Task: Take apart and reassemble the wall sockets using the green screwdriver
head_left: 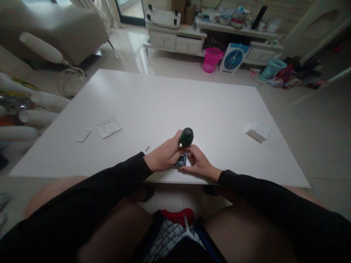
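Observation:
My left hand (167, 153) is wrapped round a screwdriver with a dark green, black-topped handle (187, 136). The handle stands roughly upright; its shaft and tip are hidden by my fingers. Under it, near the table's front edge, lies a small dark rectangular fitting (181, 160), partly covered by both hands. Curled against the right side of this fitting, my right hand (201, 162) grips it with thumb and fingers. Just left of my left hand a small dark screw (147, 148) rests on the table.
On the white table (175, 98), a white socket faceplate (109, 127) and a thin white piece (83, 136) lie at left. A white socket box (259, 131) sits at right. Beyond, a pink basket (212, 60) and a blue fan (234, 57) stand on the floor.

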`<state>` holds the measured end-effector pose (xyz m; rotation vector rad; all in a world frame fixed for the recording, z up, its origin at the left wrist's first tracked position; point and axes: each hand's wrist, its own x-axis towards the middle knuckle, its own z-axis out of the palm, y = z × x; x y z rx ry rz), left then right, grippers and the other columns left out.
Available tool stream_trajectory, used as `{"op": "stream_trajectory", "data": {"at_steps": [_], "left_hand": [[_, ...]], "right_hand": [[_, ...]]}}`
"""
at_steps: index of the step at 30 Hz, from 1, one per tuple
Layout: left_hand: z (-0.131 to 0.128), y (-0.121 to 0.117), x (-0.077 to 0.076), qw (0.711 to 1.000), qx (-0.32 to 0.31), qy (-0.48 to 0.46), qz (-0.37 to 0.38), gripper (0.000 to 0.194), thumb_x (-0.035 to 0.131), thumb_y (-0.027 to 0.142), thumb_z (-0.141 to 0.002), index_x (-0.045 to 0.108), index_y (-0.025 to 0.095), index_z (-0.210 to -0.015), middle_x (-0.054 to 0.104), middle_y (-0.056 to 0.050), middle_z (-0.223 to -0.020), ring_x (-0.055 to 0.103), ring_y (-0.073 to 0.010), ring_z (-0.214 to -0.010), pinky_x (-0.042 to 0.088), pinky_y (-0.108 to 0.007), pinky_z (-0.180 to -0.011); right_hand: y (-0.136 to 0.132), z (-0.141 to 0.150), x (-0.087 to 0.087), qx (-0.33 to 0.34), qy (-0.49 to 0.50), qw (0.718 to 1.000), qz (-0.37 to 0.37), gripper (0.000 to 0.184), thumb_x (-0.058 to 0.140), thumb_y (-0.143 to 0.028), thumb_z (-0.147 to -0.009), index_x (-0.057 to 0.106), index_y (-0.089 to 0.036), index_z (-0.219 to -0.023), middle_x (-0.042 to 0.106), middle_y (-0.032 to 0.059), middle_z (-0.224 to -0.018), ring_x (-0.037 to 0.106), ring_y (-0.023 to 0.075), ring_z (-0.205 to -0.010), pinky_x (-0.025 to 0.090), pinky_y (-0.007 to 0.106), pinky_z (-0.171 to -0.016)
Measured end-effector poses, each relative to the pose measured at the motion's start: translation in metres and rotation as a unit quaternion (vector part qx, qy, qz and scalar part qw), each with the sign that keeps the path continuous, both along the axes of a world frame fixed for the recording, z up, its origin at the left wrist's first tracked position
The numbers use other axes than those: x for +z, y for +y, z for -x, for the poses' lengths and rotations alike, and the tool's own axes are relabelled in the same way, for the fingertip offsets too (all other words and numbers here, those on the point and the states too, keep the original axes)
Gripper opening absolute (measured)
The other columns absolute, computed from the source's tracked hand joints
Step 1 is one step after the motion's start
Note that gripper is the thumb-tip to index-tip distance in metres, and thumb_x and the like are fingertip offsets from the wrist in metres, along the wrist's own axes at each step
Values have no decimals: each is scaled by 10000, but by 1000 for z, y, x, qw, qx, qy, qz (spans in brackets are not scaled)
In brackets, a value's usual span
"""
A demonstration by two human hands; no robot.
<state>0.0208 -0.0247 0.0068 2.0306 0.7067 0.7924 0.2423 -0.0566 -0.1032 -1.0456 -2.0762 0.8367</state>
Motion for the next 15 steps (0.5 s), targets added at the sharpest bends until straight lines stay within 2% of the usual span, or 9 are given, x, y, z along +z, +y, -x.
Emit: {"op": "stream_trajectory", "data": {"at_steps": [5, 8, 12, 15], "left_hand": [[-3, 1, 0, 1000, 0, -12, -19, 101, 583, 245, -977, 553, 182, -1051, 589, -73, -981, 565, -199, -866, 534, -359, -779], [-5, 2, -1, 999, 16, -42, -11, 90, 614, 253, -964, 556, 191, -992, 550, -57, -983, 549, -193, -890, 547, -313, -728], [-5, 3, -6, 998, 37, -49, 3, 74, 635, 221, -946, 569, 189, -960, 570, -43, -949, 565, -182, -871, 558, -300, -708], [-4, 3, -8, 998, 47, -49, 11, 90, 641, 207, -933, 595, 176, -1003, 628, -68, -1012, 619, -197, -924, 589, -321, -743]], "right_hand": [[0, -1, -4, -1, 5, 1000, -2, 777, 888, -502, -785, 523, -290, -1437, 614, 130, -1393, 592, 348, -1272, 510, 596, -1086], [0, -1, -3, 0, 7, 1000, 3, 837, 887, -491, -789, 475, -300, -1491, 604, 132, -1418, 585, 356, -1293, 502, 602, -1101], [1, 0, 1, 6, 11, 1000, 0, 755, 875, -481, -807, 505, -286, -1435, 619, 127, -1389, 601, 343, -1256, 519, 589, -1081], [1, 0, 3, 9, 8, 1000, -2, 732, 874, -482, -809, 517, -282, -1417, 633, 124, -1361, 616, 337, -1210, 544, 577, -1035]]}}
